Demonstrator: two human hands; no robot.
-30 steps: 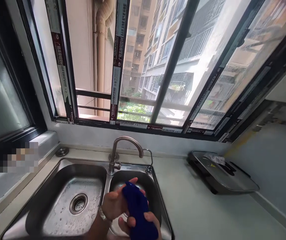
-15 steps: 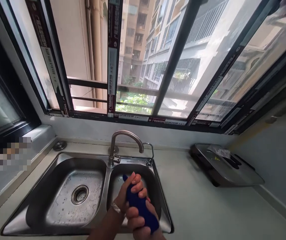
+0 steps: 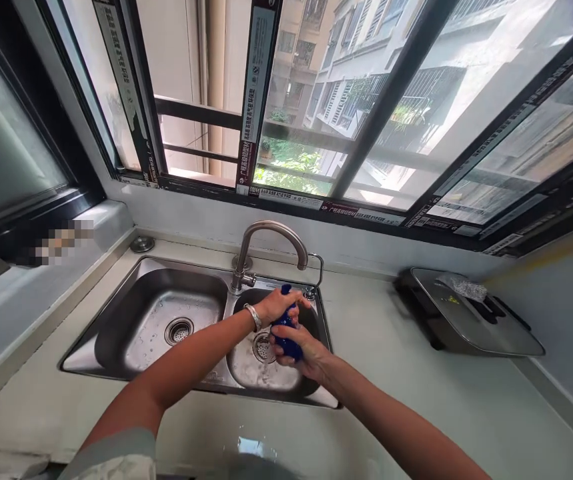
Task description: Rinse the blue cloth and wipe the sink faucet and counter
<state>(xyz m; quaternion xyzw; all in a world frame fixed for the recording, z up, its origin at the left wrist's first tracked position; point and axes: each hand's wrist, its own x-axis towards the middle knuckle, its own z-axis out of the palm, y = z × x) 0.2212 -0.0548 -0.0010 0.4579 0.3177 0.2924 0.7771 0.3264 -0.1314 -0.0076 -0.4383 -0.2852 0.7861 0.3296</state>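
Cloth (image 3: 290, 348), deep blue and bunched into a narrow roll, is held in both hands above the right basin (image 3: 279, 381) of a steel double sink (image 3: 79, 363). Its long axis runs away from the person, nearly straight up the view — the far tip pokes out toward the window (image 3: 311, 157), while the near end points back toward the basin's front rim, a touch to the right. The left hand (image 3: 276, 308) is the farther one, its grip wrapped round the upper stretch with some fingers reaching out past it to the right. The right hand (image 3: 305, 348) sits nearer, its grip clenched round the lower stretch, thumb laid across the blue. A silver bracelet (image 3: 253, 319) circles the left wrist. Just left of the roll's lower part shows a round drain (image 3: 263, 349). The faucet (image 3: 276, 225) arches beyond the hands — its spout apart from them. Well to the right, on the table (image 3: 466, 400), sits a dark lidded pan (image 3: 486, 331) with crumpled clear plastic (image 3: 463, 288) on top.
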